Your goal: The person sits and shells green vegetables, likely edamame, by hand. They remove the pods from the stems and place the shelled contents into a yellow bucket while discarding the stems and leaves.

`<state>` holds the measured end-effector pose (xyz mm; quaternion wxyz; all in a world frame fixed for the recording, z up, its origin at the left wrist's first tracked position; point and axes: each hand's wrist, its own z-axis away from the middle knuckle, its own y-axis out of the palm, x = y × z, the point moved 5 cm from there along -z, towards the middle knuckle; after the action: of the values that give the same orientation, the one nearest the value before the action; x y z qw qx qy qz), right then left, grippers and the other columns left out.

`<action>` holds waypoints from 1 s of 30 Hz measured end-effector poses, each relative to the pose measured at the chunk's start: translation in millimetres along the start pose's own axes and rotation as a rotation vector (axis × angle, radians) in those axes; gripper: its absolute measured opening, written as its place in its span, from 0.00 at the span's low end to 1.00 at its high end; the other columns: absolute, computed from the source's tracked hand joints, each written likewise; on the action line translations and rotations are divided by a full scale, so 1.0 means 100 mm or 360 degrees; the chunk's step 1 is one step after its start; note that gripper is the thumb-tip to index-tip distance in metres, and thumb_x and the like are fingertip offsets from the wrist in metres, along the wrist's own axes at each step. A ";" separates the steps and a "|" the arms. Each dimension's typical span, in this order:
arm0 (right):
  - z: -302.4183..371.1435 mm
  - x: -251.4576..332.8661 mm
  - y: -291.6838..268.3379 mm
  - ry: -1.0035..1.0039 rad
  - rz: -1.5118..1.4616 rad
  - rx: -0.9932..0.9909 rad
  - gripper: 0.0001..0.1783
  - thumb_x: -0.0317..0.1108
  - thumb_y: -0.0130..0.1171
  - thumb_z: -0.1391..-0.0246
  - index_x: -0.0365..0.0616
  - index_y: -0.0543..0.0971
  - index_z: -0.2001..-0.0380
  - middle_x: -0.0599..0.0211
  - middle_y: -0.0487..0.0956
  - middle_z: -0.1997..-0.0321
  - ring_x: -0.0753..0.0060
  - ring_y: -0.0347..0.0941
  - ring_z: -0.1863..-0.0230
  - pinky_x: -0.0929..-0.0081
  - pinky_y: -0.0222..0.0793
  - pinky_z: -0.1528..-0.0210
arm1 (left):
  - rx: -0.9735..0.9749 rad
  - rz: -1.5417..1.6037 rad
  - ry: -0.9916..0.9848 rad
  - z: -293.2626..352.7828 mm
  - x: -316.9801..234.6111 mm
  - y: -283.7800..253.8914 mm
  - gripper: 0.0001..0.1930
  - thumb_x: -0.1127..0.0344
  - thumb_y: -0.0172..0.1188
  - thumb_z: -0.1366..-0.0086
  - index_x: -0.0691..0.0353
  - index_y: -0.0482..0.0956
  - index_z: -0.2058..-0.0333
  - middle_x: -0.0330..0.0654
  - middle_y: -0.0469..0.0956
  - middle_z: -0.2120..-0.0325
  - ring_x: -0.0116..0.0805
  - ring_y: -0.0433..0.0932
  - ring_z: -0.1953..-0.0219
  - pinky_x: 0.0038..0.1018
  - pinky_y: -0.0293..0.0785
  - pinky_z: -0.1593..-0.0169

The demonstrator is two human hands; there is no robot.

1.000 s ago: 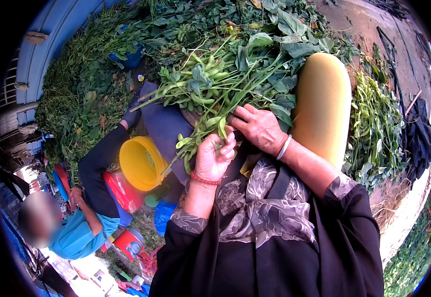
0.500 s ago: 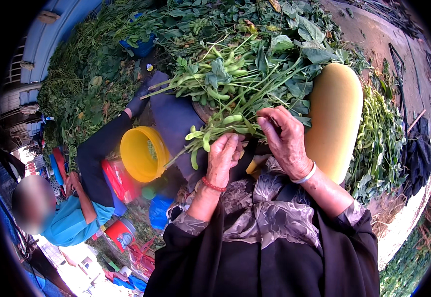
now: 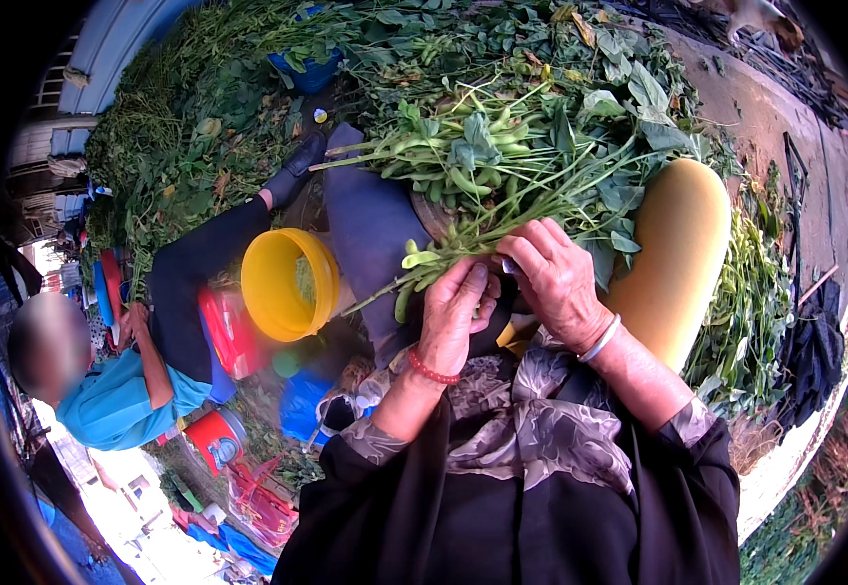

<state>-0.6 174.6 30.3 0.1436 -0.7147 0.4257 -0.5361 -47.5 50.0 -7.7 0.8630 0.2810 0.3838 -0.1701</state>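
My left hand (image 3: 456, 314), with a red bead bracelet, is closed around a green stalk (image 3: 375, 295) bearing bean pods (image 3: 422, 261). The stalk's bare end points down and left. Close beside it, my right hand (image 3: 553, 281), wearing a pale bangle, has its thumb and fingers pinched together at the same bunch. What lies between those fingertips is mostly hidden. Just beyond both hands, a heap of bean plants (image 3: 473, 156) with plump pods and leaves is spread out. A large rounded yellow shape (image 3: 679, 255) stands right of my right hand.
A yellow bucket (image 3: 266, 288) stands left of my hands, with a red container (image 3: 229, 331) beside it. Blue plastic (image 3: 305, 405) lies nearer. Another person (image 3: 136, 400) in a teal top sits at left, leg stretched toward the heap. More plants (image 3: 741, 302) lie at right.
My right hand has closed in on the bunch beside my left hand, and its fingers are drawn tighter together. The whole view has shifted slightly, moving the bucket and plants in the picture.
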 end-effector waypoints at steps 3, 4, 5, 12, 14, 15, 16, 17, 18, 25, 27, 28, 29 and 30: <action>0.12 0.03 0.05 0.0328 -0.0356 -0.0082 0.11 0.25 0.59 0.62 0.43 0.74 0.70 0.65 0.70 0.74 0.62 0.70 0.71 0.71 0.69 0.71 | -0.0048 0.0247 -0.0076 -0.03 0.06 -0.01 0.12 0.60 0.52 0.36 0.62 0.74 0.62 0.30 0.67 0.76 0.13 0.59 0.81 0.09 0.51 0.80; 0.14 0.04 0.05 0.0434 -0.0481 -0.0086 0.10 0.25 0.60 0.61 0.43 0.74 0.71 0.64 0.71 0.75 0.61 0.70 0.72 0.71 0.68 0.71 | -0.0057 0.0306 -0.0098 -0.04 0.05 -0.01 0.11 0.60 0.53 0.37 0.62 0.74 0.63 0.29 0.67 0.77 0.13 0.59 0.81 0.09 0.51 0.80; 0.16 0.05 0.06 0.0540 -0.0605 -0.0089 0.09 0.24 0.60 0.60 0.42 0.74 0.71 0.63 0.71 0.76 0.61 0.70 0.73 0.71 0.68 0.71 | -0.0066 0.0366 -0.0118 -0.05 0.05 -0.01 0.11 0.60 0.54 0.38 0.62 0.75 0.64 0.28 0.67 0.77 0.13 0.58 0.81 0.10 0.51 0.80; -0.01 0.25 -0.18 0.0580 -0.0764 -0.0116 0.11 0.22 0.59 0.57 0.38 0.71 0.68 0.61 0.69 0.74 0.66 0.66 0.77 0.74 0.63 0.74 | -0.0155 -0.0147 0.0612 -0.05 -0.64 -0.26 0.08 0.63 0.59 0.41 0.62 0.77 0.68 0.25 0.64 0.85 0.13 0.56 0.84 0.12 0.49 0.80; -0.09 0.28 -0.34 0.0445 -0.0597 -0.0273 0.12 0.21 0.58 0.56 0.38 0.70 0.66 0.63 0.68 0.73 0.69 0.65 0.76 0.76 0.62 0.74 | -0.0210 -0.0478 0.0832 0.03 -0.91 -0.39 0.08 0.63 0.60 0.42 0.61 0.77 0.69 0.26 0.64 0.84 0.14 0.56 0.84 0.13 0.49 0.80; -0.14 0.28 -0.41 0.0569 -0.0564 -0.0305 0.14 0.19 0.57 0.56 0.38 0.69 0.64 0.65 0.67 0.72 0.72 0.64 0.75 0.78 0.62 0.74 | -0.0230 -0.0576 0.0765 0.01 -0.91 -0.49 0.08 0.63 0.60 0.41 0.62 0.77 0.68 0.26 0.63 0.85 0.13 0.56 0.83 0.12 0.49 0.80; -0.18 0.23 -0.43 0.0550 -0.0548 -0.0444 0.14 0.20 0.56 0.55 0.38 0.68 0.63 0.66 0.68 0.72 0.76 0.63 0.74 0.79 0.61 0.74 | -0.0215 -0.0479 0.0579 -0.01 -0.81 -0.59 0.09 0.63 0.59 0.41 0.62 0.76 0.68 0.26 0.63 0.84 0.13 0.56 0.83 0.12 0.49 0.80; -0.16 0.12 -0.38 0.0660 -0.0646 -0.0433 0.12 0.20 0.54 0.53 0.38 0.68 0.63 0.67 0.68 0.71 0.78 0.63 0.73 0.81 0.61 0.74 | -0.0186 -0.0383 0.0384 -0.04 -0.67 -0.68 0.09 0.62 0.58 0.40 0.62 0.76 0.68 0.26 0.62 0.84 0.13 0.56 0.83 0.11 0.48 0.81; -0.14 0.01 -0.34 0.0769 -0.0745 -0.0419 0.10 0.21 0.52 0.50 0.38 0.68 0.63 0.67 0.68 0.71 0.80 0.63 0.72 0.82 0.61 0.74 | -0.0158 -0.0287 0.0190 -0.05 -0.54 -0.74 0.09 0.62 0.57 0.39 0.63 0.75 0.68 0.26 0.62 0.84 0.13 0.56 0.83 0.11 0.47 0.81; -0.13 0.11 -0.12 0.0850 -0.0686 0.0089 0.11 0.26 0.45 0.43 0.40 0.66 0.57 0.65 0.71 0.75 0.74 0.67 0.76 0.79 0.66 0.74 | -0.0473 0.0070 0.0127 0.19 -0.13 -0.69 0.11 0.63 0.53 0.37 0.63 0.74 0.62 0.28 0.65 0.79 0.13 0.59 0.80 0.09 0.51 0.81; -0.32 0.20 -0.16 0.0222 -0.0055 0.0058 0.12 0.24 0.51 0.51 0.41 0.69 0.60 0.64 0.72 0.71 0.67 0.68 0.71 0.75 0.67 0.72 | -0.0650 0.0028 0.0301 0.29 -0.11 -0.69 0.09 0.61 0.53 0.37 0.60 0.74 0.66 0.28 0.66 0.79 0.13 0.59 0.81 0.10 0.51 0.80; -0.44 0.24 -0.18 -0.0067 0.0283 0.0094 0.14 0.24 0.54 0.56 0.42 0.71 0.62 0.65 0.72 0.68 0.63 0.68 0.68 0.73 0.67 0.70 | -0.0623 0.0013 0.0277 0.31 -0.07 -0.67 0.09 0.61 0.52 0.36 0.61 0.74 0.66 0.29 0.66 0.80 0.13 0.59 0.82 0.10 0.51 0.81; -0.52 0.25 -0.16 -0.0161 0.0413 0.0068 0.16 0.26 0.56 0.62 0.43 0.73 0.64 0.68 0.72 0.65 0.65 0.67 0.64 0.73 0.68 0.68 | -0.0589 -0.0009 0.0256 0.34 -0.06 -0.63 0.10 0.61 0.51 0.36 0.61 0.74 0.66 0.29 0.66 0.80 0.13 0.60 0.83 0.10 0.51 0.81; -0.54 0.15 -0.06 -0.0191 0.0479 0.0069 0.16 0.28 0.57 0.62 0.42 0.73 0.65 0.68 0.71 0.68 0.66 0.67 0.66 0.73 0.68 0.70 | -0.0554 -0.0030 0.0235 0.36 -0.06 -0.57 0.10 0.61 0.50 0.35 0.61 0.73 0.66 0.30 0.66 0.81 0.14 0.60 0.83 0.10 0.51 0.82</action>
<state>-44.6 180.1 64.3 0.2629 -0.6704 0.5069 -0.4738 -60.7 -16.3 -3.7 0.8664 0.1356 0.4724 -0.0883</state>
